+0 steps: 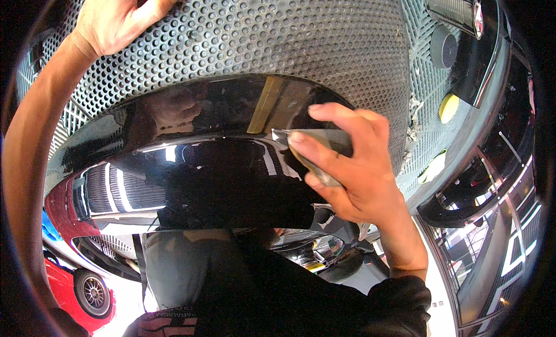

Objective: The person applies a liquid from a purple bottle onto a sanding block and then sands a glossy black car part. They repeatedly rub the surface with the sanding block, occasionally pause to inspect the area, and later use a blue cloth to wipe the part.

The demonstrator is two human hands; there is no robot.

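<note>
In front of me a glossy black curved panel (202,114) stretches across the view, with reflections on its surface. My right hand (365,169) is closed on a wedge-shaped grey and yellowish piece (327,141), held between thumb and fingers. Its clear, pointed end is at the ridge of the panel; whether it touches cannot be made out. The exact kind of piece is unclear. My left hand (116,21) is at the upper left over a dark dimpled mat (260,35), thumb stretched out and fingers partly cut off by the frame edge. It appears to hold nothing.
Slatted grey floor tiles (425,88) lie to the right. On them are a dark round object (444,47), a yellow round pad (449,108) and a dark cylindrical container (449,12). Another shiny black curved surface (463,203) stands far right. A red car (58,293) shows lower left.
</note>
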